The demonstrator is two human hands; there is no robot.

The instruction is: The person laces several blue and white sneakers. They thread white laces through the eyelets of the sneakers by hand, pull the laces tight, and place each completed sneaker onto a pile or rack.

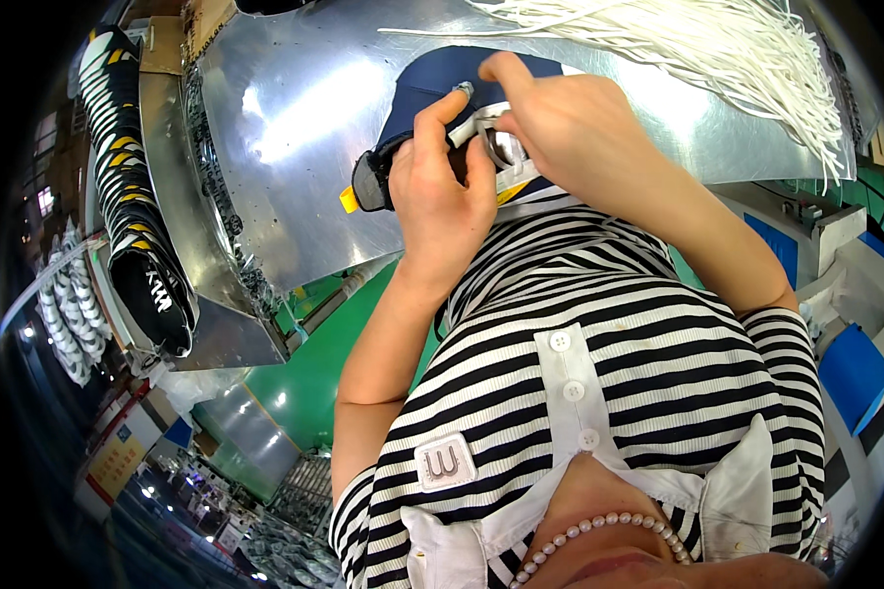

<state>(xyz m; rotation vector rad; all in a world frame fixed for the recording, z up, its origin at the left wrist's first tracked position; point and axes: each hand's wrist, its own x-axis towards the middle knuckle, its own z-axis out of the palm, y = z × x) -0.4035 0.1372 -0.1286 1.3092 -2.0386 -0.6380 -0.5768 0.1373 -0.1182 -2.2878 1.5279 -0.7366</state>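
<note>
A navy shoe upper (pixel 422 83) with a grey-lined collar (pixel 370 184), a yellow tab (pixel 349 200) and white trim rests at the near edge of the metal table, against my striped shirt. My left hand (pixel 437 191) grips it around its opening, thumb and forefinger curled; something grey covers that forefinger's tip. Over the white-trimmed lacing area sits my right hand (pixel 575 133), its thumb low by a white strip (pixel 476 125) and its forefinger bent above the navy material. What those right fingers pinch, if anything, is hidden by the hand.
A heap of white shoelaces (pixel 697 54) covers the far right of the shiny metal table (pixel 295 196). Along the left, a metal ledge (pixel 172 177) bears a row of nested black shoe uppers (pixel 128 167) with white and yellow stripes. Blue panels (pixel 852 373) stand at the right.
</note>
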